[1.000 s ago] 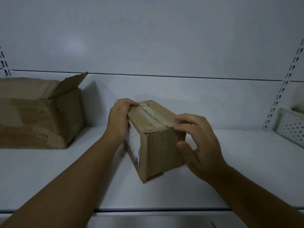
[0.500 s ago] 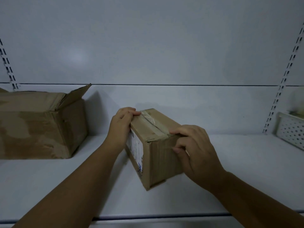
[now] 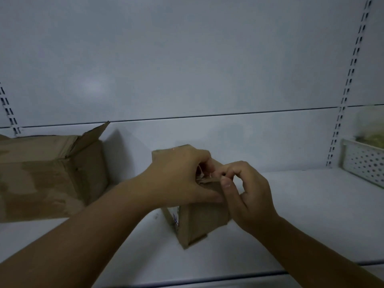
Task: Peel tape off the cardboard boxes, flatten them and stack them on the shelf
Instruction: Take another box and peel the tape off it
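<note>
A small brown cardboard box (image 3: 202,223) stands on the white shelf (image 3: 291,215), with a white label on its left face. My left hand (image 3: 178,179) lies across the box's top and grips it, covering most of the tape. My right hand (image 3: 245,192) is at the top right edge, thumb and forefinger pinched on the end of the tape (image 3: 200,173), which looks crumpled and partly lifted. A bigger cardboard box (image 3: 45,175) with one flap raised sits at the left of the shelf.
A white perforated basket (image 3: 365,167) holding something pale yellow stands at the right end of the shelf. Slotted uprights (image 3: 349,84) run up the back panel on both sides. The shelf's front edge (image 3: 207,279) runs along the bottom.
My left hand has slid from the box's left side onto its top. My right hand has moved up from the box's right face to pinch the tape. The view has tilted upward.
</note>
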The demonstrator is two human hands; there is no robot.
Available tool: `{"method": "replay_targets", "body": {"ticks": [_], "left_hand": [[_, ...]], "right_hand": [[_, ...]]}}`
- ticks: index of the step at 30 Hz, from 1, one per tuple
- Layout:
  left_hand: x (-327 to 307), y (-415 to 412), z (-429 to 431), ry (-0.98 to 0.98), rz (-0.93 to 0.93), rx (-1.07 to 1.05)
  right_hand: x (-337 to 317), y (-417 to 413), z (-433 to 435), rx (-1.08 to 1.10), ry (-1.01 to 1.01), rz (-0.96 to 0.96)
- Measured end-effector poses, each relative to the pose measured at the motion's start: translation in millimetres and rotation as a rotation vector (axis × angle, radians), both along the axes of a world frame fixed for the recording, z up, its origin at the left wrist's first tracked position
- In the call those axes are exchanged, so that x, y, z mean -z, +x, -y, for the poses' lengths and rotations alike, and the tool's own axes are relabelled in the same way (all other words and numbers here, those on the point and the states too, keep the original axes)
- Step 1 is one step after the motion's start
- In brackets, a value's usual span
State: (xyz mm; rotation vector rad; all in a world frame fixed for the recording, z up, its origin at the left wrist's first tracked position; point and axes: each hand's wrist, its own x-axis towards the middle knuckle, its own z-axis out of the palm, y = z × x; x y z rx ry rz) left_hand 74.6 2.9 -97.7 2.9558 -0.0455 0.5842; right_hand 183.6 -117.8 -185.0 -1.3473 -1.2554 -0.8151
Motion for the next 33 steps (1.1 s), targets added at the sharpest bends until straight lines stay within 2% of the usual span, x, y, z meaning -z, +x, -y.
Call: {"method": "replay_targets", "body": {"ticks": [2, 5, 8, 12, 17, 21, 28, 33], "left_hand": [[2, 4, -2, -0.032, 0.083, 0.006], [0, 7, -16, -0.345, -0.001, 0.110], [-1, 9, -25, -0.593, -0.091, 0.166], [-5, 11, -31, -0.755, -0.161, 0.096], [-10, 14, -32, -0.827, -0.216, 0.028], [-15, 17, -33, -0.846, -0.267, -0.019], [-14, 20, -39, -0.860, -0.282, -0.039], [-13, 21, -42, -0.838, -0.289, -0.020]], "right_hand": [[0, 0, 3, -0.092, -0.014, -0.068], [1, 0, 6, -0.180, -0.052, -0.091], [4, -1, 5, -0.108, -0.087, -0.016], [6, -1, 3, 0.025, -0.163, 0.131], [6, -6, 0, 0.197, -0.254, 0.291], [3, -10, -5, 0.287, -0.320, 0.314], [4, -34, -7, 0.284, -0.341, 0.125], [10, -46, -9, 0.295, -0.343, 0.067]]}}
